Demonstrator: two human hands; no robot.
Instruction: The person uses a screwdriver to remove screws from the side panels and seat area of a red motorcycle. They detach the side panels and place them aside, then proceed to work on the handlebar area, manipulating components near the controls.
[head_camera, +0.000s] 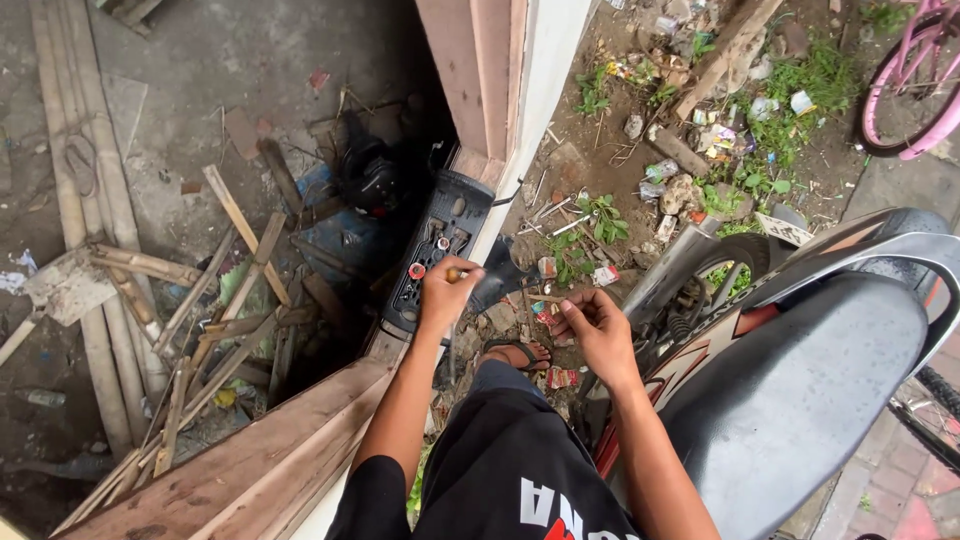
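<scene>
— What are the fingers doing?

— The left hand (447, 292) has its fingers (437, 275) curled shut around a small tool with an orange-tipped handle (454, 273), held right over the near end of a black plastic panel (432, 250). The right hand (597, 328) is loosely curled, thumb to fingertips; I cannot tell whether it pinches anything.

— Where does the panel lie?

— It rests tilted on a wooden frame (300, 440), reaching away from the left fingers toward the far side. A round red button (417, 271) sits just left of them.

— And around that?

— To the right, bare ground (640, 190) strewn with litter and weeds; a motorcycle with one black seat (800, 390) stands near right. One sandalled foot (515, 353) shows between the hands. Left, below the frame, lie scrap planks (200, 310). One pink bicycle (915, 85) is far right.
</scene>
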